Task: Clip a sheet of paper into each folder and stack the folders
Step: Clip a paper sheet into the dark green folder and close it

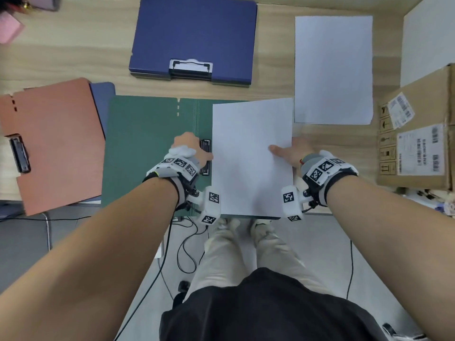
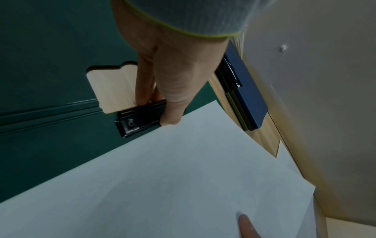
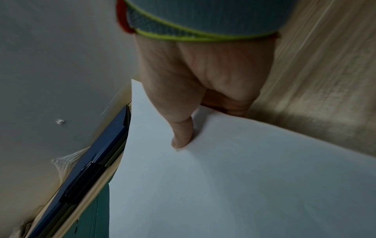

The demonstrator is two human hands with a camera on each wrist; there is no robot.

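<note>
A green folder [image 1: 147,143] lies open at the table's near edge. My left hand [image 1: 190,147] pinches its black clip [image 1: 205,157], thumb on top and fingers behind, as the left wrist view shows on the clip [image 2: 140,119]. A white sheet [image 1: 251,156] lies over the folder's right half, its left edge at the clip. My right hand [image 1: 290,152] pinches the sheet's right edge, thumb on top and fingers under it, plain in the right wrist view of the hand [image 3: 183,136] and the sheet [image 3: 234,185].
A shut blue folder [image 1: 194,38] with a clip lies behind the green one. An orange folder [image 1: 54,143] sits at the left over another blue one [image 1: 103,102]. A second white sheet [image 1: 333,70] lies at the right. Cardboard boxes [image 1: 418,134] stand at the far right.
</note>
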